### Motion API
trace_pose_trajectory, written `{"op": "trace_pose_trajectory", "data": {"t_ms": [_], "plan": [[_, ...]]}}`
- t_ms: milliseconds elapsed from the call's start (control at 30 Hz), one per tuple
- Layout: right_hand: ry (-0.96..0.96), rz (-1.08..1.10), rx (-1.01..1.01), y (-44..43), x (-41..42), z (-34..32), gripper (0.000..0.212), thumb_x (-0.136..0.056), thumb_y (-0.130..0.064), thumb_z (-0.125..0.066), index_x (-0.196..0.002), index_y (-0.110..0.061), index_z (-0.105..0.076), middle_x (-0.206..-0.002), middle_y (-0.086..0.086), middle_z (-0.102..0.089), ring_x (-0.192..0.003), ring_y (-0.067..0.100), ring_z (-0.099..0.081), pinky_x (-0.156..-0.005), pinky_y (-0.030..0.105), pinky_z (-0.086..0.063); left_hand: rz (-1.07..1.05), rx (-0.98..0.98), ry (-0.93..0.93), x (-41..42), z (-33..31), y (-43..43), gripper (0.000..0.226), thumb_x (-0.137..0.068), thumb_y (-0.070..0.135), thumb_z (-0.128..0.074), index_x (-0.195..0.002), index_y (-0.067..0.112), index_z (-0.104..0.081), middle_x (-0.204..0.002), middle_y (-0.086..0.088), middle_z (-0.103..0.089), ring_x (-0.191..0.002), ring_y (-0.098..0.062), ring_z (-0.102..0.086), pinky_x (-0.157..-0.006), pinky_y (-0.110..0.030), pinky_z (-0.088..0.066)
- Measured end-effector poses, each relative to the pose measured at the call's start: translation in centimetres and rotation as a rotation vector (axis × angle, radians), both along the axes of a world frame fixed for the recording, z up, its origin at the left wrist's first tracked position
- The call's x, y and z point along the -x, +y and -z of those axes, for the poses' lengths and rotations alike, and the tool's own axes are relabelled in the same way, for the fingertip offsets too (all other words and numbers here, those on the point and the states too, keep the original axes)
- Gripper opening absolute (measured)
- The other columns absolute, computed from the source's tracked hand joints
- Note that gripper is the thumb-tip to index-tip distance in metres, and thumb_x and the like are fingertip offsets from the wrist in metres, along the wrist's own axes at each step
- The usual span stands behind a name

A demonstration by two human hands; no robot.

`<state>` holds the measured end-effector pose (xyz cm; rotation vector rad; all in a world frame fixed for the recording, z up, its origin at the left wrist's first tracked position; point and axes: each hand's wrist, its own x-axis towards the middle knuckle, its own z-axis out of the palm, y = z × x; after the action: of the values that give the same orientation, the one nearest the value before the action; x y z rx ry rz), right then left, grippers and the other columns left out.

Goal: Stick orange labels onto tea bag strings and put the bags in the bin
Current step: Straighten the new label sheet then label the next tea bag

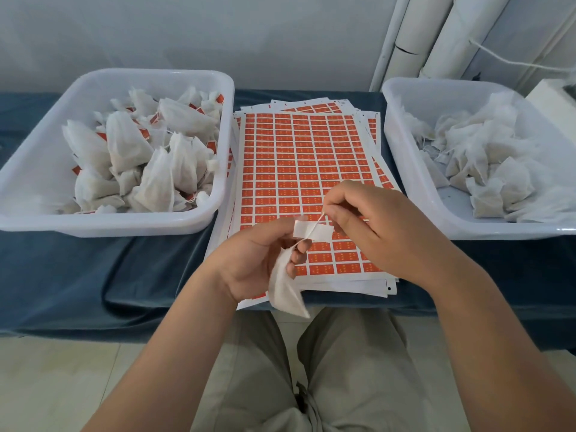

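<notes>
My left hand grips a white tea bag that hangs down below its fingers. A label, white side towards me, lies across the bag's thin string between my hands. My right hand pinches the upper end of that string just above the label. Under both hands lies a stack of orange label sheets. The white bin on the left holds several tea bags with orange labels. The white bin on the right holds several tea bags without labels.
A blue cloth covers the table, and its front edge runs just above my knees. White pipes stand against the wall at the back right. A white box corner shows behind the right bin.
</notes>
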<state>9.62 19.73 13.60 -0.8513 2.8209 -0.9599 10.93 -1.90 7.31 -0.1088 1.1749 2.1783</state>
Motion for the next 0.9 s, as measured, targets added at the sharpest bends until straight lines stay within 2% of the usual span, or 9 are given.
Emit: {"op": "trace_pose_trajectory", "data": {"t_ms": [67,167,267,367,467,533,633,733,900], "plan": [[-0.002,-0.009,-0.001,0.1,0.0,-0.1,0.008,-0.106,-0.038,-0.05,-0.099,-0.04,-0.053,-0.088,-0.025,-0.063,-0.09,-0.003,-0.063,-0.065,0.009,-0.045,0.029,-0.024,-0.01,0.0,0.1,-0.4,0.051,-0.077,0.034,-0.094,-0.123,0.02,-0.075,-0.088,-0.006,-0.068,-0.067,-0.012,-0.062,-0.06,-0.021,-0.056],[0.0,-0.024,0.009,0.2,0.0,-0.1,0.009,-0.106,-0.038,-0.05,-0.098,-0.04,-0.053,-0.09,-0.022,-0.065,-0.091,-0.001,-0.063,-0.067,0.01,-0.049,0.049,-0.055,-0.021,0.2,0.3,-0.8,0.064,-0.069,0.038,-0.099,-0.125,0.02,-0.076,-0.1,-0.008,-0.074,-0.067,-0.012,-0.065,-0.06,-0.021,-0.057],[0.0,-0.022,0.001,0.1,0.0,0.2,0.009,-0.107,-0.037,-0.051,-0.099,-0.037,-0.055,-0.092,-0.018,-0.067,-0.089,0.002,-0.064,-0.067,0.014,-0.052,0.127,-0.046,-0.014,0.2,0.2,-0.8,0.057,-0.074,0.04,-0.095,-0.125,0.024,-0.078,-0.117,-0.005,-0.077,-0.063,-0.009,-0.064,-0.058,-0.014,-0.054],[0.004,-0.021,-0.007,0.1,-0.1,0.4,0.008,-0.107,-0.036,-0.051,-0.1,-0.037,-0.055,-0.094,-0.016,-0.068,-0.088,0.004,-0.065,-0.068,0.015,-0.053,0.13,-0.029,-0.042,0.2,0.4,-0.6,0.058,-0.07,0.041,-0.097,-0.122,0.022,-0.079,-0.111,-0.004,-0.076,-0.059,-0.009,-0.059,-0.054,-0.012,-0.05],[0.0,-0.021,-0.005,0.0,-0.2,0.4,0.008,-0.107,-0.037,-0.052,-0.099,-0.039,-0.053,-0.094,-0.017,-0.068,-0.088,0.003,-0.066,-0.068,0.012,-0.053,0.115,-0.035,-0.037,0.0,0.6,-0.7,0.058,-0.073,0.038,-0.096,-0.122,0.02,-0.071,-0.096,-0.001,-0.074,-0.059,-0.009,-0.059,-0.053,-0.013,-0.05],[-0.008,-0.018,-0.009,-0.1,-0.2,0.5,0.008,-0.106,-0.038,-0.052,-0.099,-0.04,-0.053,-0.096,-0.018,-0.068,-0.09,0.001,-0.065,-0.069,0.009,-0.051,0.112,-0.045,-0.037,0.0,0.6,-0.8,0.059,-0.076,0.036,-0.094,-0.126,0.018,-0.069,-0.103,-0.002,-0.076,-0.06,-0.009,-0.06,-0.054,-0.012,-0.05],[-0.018,-0.017,-0.016,-0.2,-0.2,0.6,0.007,-0.106,-0.038,-0.052,-0.1,-0.04,-0.054,-0.097,-0.018,-0.068,-0.092,0.0,-0.064,-0.07,0.007,-0.048,0.12,-0.028,-0.035,-0.1,0.5,-1.0,0.048,-0.079,0.035,-0.092,-0.122,0.019,-0.078,-0.117,-0.005,-0.077,-0.06,-0.008,-0.062,-0.053,-0.011,-0.05],[-0.029,-0.023,-0.013,-0.2,-0.2,0.6,0.008,-0.107,-0.036,-0.052,-0.1,-0.039,-0.055,-0.093,-0.02,-0.066,-0.091,-0.002,-0.063,-0.068,0.007,-0.047,0.119,0.042,0.002,-0.2,0.3,-1.0,0.034,-0.085,0.033,-0.085,-0.116,0.021,-0.082,-0.117,-0.005,-0.078,-0.062,-0.007,-0.063,-0.056,-0.01,-0.049],[-0.012,-0.026,-0.029,-0.3,-0.1,1.0,0.01,-0.108,-0.033,-0.052,-0.099,-0.034,-0.059,-0.081,-0.021,-0.061,-0.083,-0.001,-0.061,-0.065,0.01,-0.044,0.087,0.155,0.034,-0.2,0.2,-1.0,0.035,-0.078,0.032,-0.087,-0.109,0.015,-0.083,-0.112,-0.007,-0.076,-0.062,-0.006,-0.054,-0.056,-0.011,-0.044]]}}
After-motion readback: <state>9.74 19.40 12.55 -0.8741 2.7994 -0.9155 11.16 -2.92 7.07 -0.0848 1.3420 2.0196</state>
